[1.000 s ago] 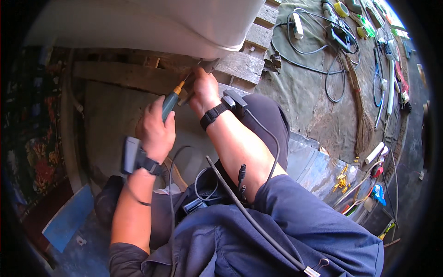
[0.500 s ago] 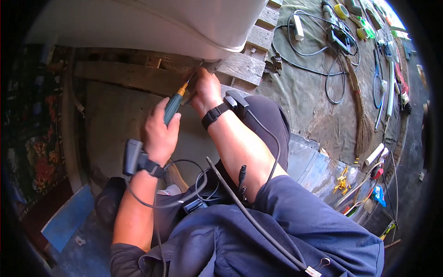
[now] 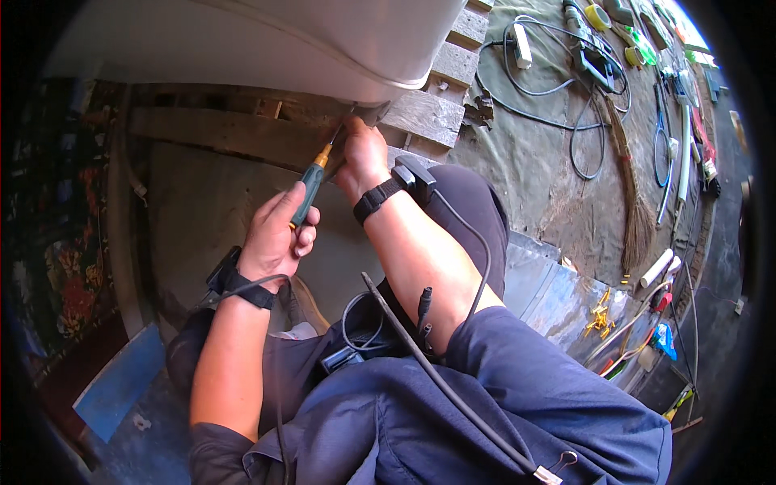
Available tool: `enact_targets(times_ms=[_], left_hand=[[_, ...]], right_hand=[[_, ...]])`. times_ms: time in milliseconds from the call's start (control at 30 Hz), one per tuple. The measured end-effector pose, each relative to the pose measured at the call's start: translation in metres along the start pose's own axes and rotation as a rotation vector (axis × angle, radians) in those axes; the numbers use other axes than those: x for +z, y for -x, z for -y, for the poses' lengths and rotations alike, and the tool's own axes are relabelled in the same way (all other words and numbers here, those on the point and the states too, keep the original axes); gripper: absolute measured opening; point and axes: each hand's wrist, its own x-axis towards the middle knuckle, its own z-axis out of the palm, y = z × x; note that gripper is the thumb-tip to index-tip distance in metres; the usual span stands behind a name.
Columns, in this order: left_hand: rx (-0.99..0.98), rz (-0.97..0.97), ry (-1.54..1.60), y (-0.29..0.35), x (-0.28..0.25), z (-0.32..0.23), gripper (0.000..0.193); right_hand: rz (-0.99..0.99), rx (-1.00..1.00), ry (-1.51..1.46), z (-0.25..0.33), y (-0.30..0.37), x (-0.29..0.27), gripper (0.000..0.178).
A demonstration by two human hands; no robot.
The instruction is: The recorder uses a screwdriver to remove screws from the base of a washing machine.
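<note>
My left hand (image 3: 279, 229) is closed round the handle of a screwdriver (image 3: 309, 192), dark green with a yellow collar. Its thin shaft slants up to the lower edge of a big white rounded body (image 3: 323, 48). Close to the shaft's tip, my right hand (image 3: 364, 152) reaches up under that edge. The right fingers are bent and mostly turned away, so what they hold, if anything, is hidden. A small grey piece (image 3: 374, 113) shows just above them, against the white body.
The white body rests on a wooden pallet (image 3: 424, 117). To the right lie a power strip (image 3: 522, 47), a corded power tool (image 3: 594, 61), a straw broom (image 3: 633, 218) and a pile of small yellow pieces (image 3: 600, 315). A cable (image 3: 444, 376) crosses my lap.
My left hand has turned on the screwdriver's handle, the wrist rolling and the fingers now curled round its lower end. My right hand has stayed in place.
</note>
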Motion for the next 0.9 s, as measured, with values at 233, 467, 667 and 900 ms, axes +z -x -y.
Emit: enact_targets(times_ms=[233,467,667,900], left_hand=[[1.262,-0.486,-1.524,-0.016,-0.005,0.005,0.029],[0.104,-0.023,-0.011,-0.004,-0.005,-0.002,0.022],[0.343,-0.161,-0.434,0.001,0.008,0.001,0.029],[0.141,-0.022,-0.217,-0.003,-0.005,-0.002,0.024]], right_hand=[[-0.011,0.008,0.042,0.002,0.004,0.005,0.015],[-0.028,0.010,0.003,-0.002,0.004,0.006,0.016],[0.002,0.049,-0.043,0.005,0.010,0.010,0.015],[-0.011,0.041,-0.034,0.002,0.005,0.007,0.017]])
